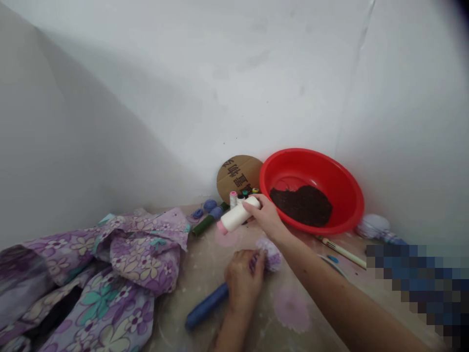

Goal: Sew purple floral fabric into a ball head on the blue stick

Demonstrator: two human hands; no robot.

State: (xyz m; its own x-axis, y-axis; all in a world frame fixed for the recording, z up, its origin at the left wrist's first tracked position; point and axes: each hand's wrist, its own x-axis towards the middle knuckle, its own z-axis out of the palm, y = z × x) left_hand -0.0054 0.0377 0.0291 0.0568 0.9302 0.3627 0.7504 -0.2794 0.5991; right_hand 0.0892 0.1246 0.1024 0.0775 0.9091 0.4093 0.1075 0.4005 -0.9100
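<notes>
My right hand (264,215) is closed round a large white thread spool (239,216) with a pink base, held tilted above the table. Below it, my left hand (244,275) is closed at the neck of a purple and white bundle (271,255), its material too blurred to name. A thick blue rod (207,307) runs out from under that hand toward the lower left. Where rod and bundle meet is hidden by my fingers. Small thread spools (233,199) stand just behind the white spool.
A red basin (351,186) holding a dark brown mass (306,205) stands behind my right hand. A round cardboard piece (229,181) leans on the wall. Flowered cloth (142,259) lies left, near a green tube (204,226). Right are a white bundle (373,226) and a pale stick (346,253).
</notes>
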